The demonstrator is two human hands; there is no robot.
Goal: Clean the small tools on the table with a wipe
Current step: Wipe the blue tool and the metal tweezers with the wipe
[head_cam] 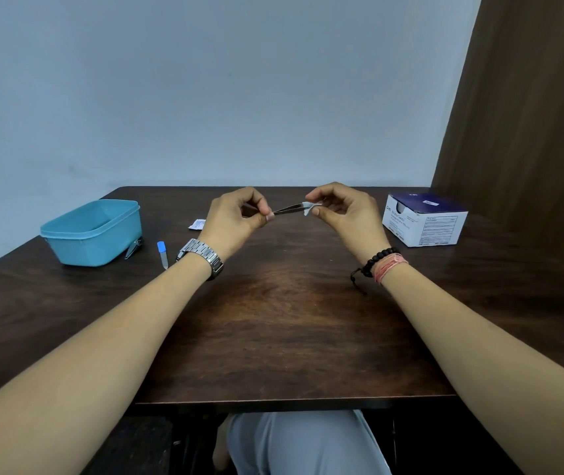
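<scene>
Pinching the thin dark metal tweezers (289, 209) in my left hand (236, 217) keeps them steady above the dark wooden table (280, 320). At three o'clock, my right hand (345, 214) squeezes the small white wipe (310, 208) around their tip to rub it clean.

Table (273, 320): dark brown wood, grain streaked, a lighter reddish-brown patch at the middle. Wall (205, 80): plain pale grey-blue. Panel (530, 114) at right: dark brown, fine vertical grain. Tub (92, 231): light turquoise blue throughout. Small tube (162, 255): clear body, bright blue cap. Nail clipper (134, 248): silver metal. Sachet (197, 224): white with faint print. Box (424, 219): navy top, white sides with dark printed lines. Tweezers (289, 209): dark metallic grey. Wipe (311, 208): white. Watch (201, 257): silver steel links. Bracelets (381, 265): black beads beside pinkish-orange threads. Trousers (308, 443): light grey.
</scene>
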